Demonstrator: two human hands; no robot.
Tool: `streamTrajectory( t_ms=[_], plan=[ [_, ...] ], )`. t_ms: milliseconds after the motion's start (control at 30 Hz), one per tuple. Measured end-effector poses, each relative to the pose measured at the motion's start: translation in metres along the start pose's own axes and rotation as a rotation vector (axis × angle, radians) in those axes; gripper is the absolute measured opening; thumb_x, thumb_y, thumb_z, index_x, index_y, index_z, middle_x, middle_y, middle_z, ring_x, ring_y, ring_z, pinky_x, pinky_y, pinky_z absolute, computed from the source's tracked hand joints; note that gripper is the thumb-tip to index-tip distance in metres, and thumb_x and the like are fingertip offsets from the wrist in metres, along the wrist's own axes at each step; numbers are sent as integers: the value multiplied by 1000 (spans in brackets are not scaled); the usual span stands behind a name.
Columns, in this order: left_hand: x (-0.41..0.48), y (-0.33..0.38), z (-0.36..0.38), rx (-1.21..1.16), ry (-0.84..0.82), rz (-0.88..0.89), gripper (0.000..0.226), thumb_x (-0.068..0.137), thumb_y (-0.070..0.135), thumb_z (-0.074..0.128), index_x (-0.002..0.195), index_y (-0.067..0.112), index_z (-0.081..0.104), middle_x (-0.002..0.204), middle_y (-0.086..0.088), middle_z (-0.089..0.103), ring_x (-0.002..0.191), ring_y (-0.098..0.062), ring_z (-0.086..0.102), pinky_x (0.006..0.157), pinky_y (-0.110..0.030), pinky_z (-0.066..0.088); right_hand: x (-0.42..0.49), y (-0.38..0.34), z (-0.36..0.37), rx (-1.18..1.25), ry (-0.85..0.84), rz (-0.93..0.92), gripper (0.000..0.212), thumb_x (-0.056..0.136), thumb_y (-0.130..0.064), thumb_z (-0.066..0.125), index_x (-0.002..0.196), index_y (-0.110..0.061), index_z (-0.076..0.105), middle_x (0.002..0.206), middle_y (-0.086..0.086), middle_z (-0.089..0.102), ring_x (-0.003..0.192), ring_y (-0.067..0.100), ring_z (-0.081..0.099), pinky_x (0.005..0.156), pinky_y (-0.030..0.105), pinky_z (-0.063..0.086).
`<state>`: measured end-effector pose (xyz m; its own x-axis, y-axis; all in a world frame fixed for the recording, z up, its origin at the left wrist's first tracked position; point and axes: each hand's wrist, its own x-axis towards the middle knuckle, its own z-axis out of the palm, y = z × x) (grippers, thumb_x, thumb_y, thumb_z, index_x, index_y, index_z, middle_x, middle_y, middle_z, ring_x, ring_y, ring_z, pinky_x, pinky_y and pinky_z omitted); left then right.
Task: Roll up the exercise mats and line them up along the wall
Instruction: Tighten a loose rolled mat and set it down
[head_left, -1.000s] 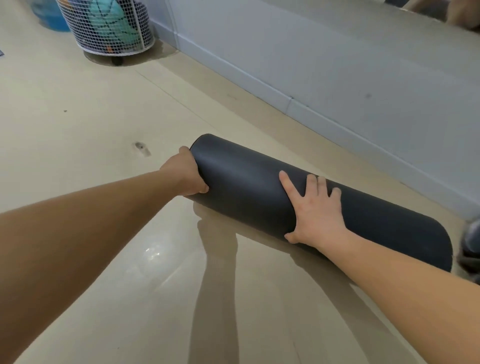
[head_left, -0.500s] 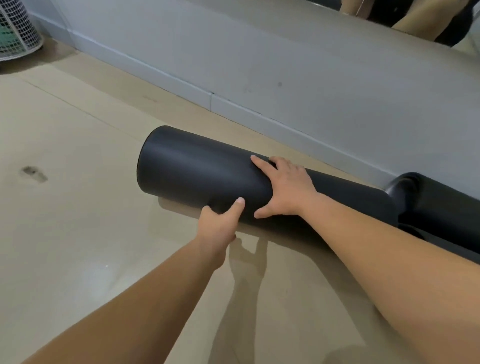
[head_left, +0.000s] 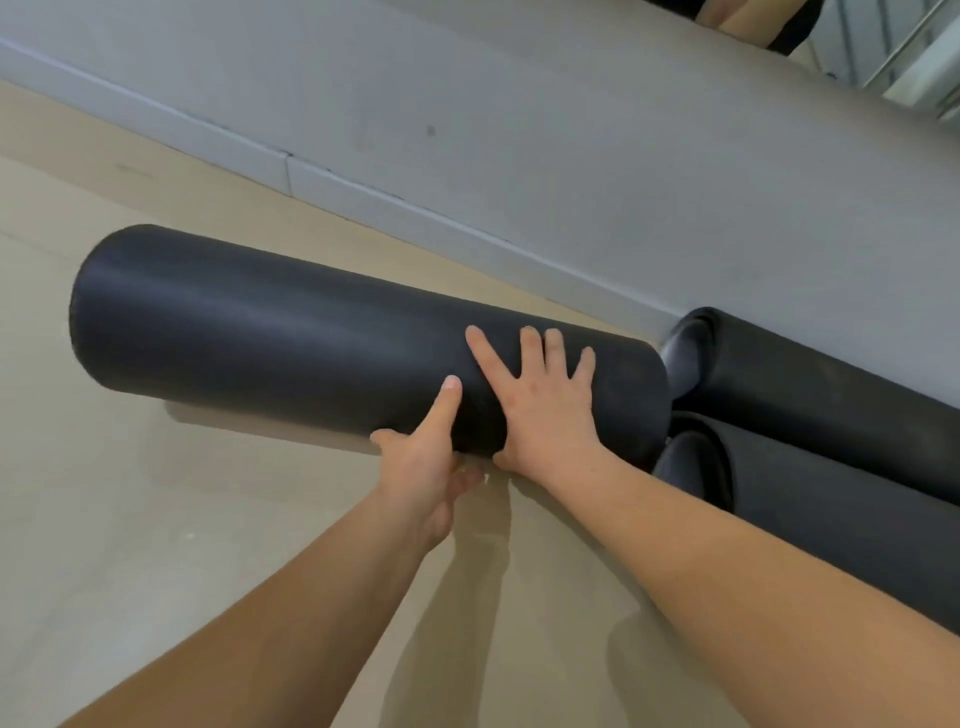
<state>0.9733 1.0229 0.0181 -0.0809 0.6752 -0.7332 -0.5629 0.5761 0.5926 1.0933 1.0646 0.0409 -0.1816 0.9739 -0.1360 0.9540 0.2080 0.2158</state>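
Note:
A rolled black exercise mat (head_left: 270, 338) lies on the beige floor, a short way out from the grey wall (head_left: 519, 130). My right hand (head_left: 540, 405) lies flat on top of the roll near its right end, fingers spread. My left hand (head_left: 426, 457) is at the roll's near underside, thumb up against the mat and fingers curled beneath it. Two more rolled black mats, one by the wall (head_left: 810, 379) and one nearer me (head_left: 810, 509), lie to the right, their ends close to the roll's right end.
A grey skirting board (head_left: 291, 171) runs along the foot of the wall. A mirror edge (head_left: 883, 47) shows at the top right. Beige floor (head_left: 130, 519) stretches to the left and towards me.
The view has swung right along the wall; the wire basket is out of view and a second stored roll shows. The roll has slid closer to the stored mats. My left hand has tucked under it.

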Motion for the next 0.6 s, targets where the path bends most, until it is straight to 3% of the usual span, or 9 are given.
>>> streamTrajectory(
  t_ms=[100,167,300,433,533,600],
  plan=[
    [6,0,9,44,8,23,116,86,53,83,165,31,2,142,-8,58,110,-26,70,77,-40,66,1,9,9,-3,32,-10,142,77,-59,85,158,-39,-30,169,23,6,158,48,5,122,74,15],
    [16,6,15,65,-42,22,115,88,53,81,166,30,0,141,-9,56,110,-26,67,84,-44,65,10,17,10,-12,40,19,143,76,-60,85,158,-38,-31,169,23,7,158,48,6,121,74,17],
    [41,27,29,87,-182,-4,124,91,46,81,165,34,-17,165,-18,36,129,-33,59,90,-48,63,38,34,7,-19,31,82,144,76,-61,86,160,-35,-29,169,24,8,157,49,8,120,73,21],
    [64,38,50,153,-257,-61,124,91,53,77,162,39,-23,172,-15,25,146,-34,48,89,-49,64,64,57,8,-39,48,107,144,75,-60,87,161,-35,-26,168,24,12,157,48,11,119,73,24],
    [80,46,62,311,-277,-76,105,92,62,72,168,36,5,162,-14,43,133,-34,59,90,-51,63,83,82,9,-50,54,108,144,74,-62,87,160,-39,-25,169,22,11,158,46,10,121,71,23],
    [88,51,66,402,-138,12,87,95,59,70,164,24,30,138,-10,59,113,-31,68,93,-49,63,94,100,6,-5,17,96,145,70,-66,88,161,-44,-23,170,18,11,158,43,10,122,69,23]
  ],
)
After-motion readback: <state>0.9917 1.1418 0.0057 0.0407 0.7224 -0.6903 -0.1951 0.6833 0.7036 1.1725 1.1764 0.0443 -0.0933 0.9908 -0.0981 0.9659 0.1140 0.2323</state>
